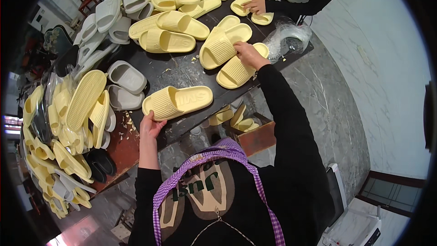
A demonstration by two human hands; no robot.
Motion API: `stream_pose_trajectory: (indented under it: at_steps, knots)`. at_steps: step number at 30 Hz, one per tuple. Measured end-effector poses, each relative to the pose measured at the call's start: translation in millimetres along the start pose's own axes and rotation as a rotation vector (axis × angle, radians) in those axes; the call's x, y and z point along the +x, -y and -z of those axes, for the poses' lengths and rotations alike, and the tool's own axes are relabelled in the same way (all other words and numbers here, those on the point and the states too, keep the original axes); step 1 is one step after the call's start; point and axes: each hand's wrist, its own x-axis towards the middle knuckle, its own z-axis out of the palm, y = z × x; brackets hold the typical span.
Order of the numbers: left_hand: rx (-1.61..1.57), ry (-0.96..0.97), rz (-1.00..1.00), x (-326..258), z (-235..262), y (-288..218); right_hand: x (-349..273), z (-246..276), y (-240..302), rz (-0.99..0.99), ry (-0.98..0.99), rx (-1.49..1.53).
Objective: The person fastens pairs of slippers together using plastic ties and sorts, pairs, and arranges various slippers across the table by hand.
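Note:
My left hand (151, 128) grips the toe end of a yellow slide slipper (195, 99), thumb on its ribbed strap, at the table's near edge. My right hand (250, 56) reaches out to a pair at the table's right side. Its fingers are closed at the side edge of the farther yellow slipper (219, 50), by the strap opening. The nearer yellow slipper (234, 74) of that pair lies partly under this hand. Another yellow slipper (229, 22) shows behind them. The right fingertips are partly hidden.
Across the dark table (175, 74) a co-worker's hand (256, 7) rests on a yellow slipper. Clear plastic wrap (289, 41) lies at the right corner. Grey slippers (127, 76) and heaps of yellow ones stand left. An open box (257, 142) with slippers sits below the table edge.

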Motion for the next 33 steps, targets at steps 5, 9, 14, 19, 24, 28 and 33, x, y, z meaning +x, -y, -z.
stream_pose_trajectory:
  at_steps: [5, 9, 14, 19, 24, 28, 33]
  knots:
    - [0.067, -0.026, -0.074, -5, -4, 2, -27, -13, -7, -0.165, -0.281, 0.122]
    - [0.089, 0.044, -0.204, -22, 7, 3, -25, -6, 31, -0.584, -0.123, 0.535]
    - [0.098, 0.002, -0.267, -28, -19, 6, -21, -36, 20, -0.574, -0.075, 0.596]
    - [0.216, -0.177, -0.332, -36, -12, 15, -1, -19, 12, -0.528, 0.002, 0.428]
    - [0.217, -0.335, -0.420, -67, -13, 29, 25, 62, -30, -0.536, 0.134, 0.415]
    - [0.168, -0.335, -0.454, -72, 9, 35, 46, 58, -79, -0.526, 0.216, 0.429]
    - [0.174, -0.394, -0.511, -103, 51, 34, 26, 50, -126, -0.503, 0.162, -0.112]
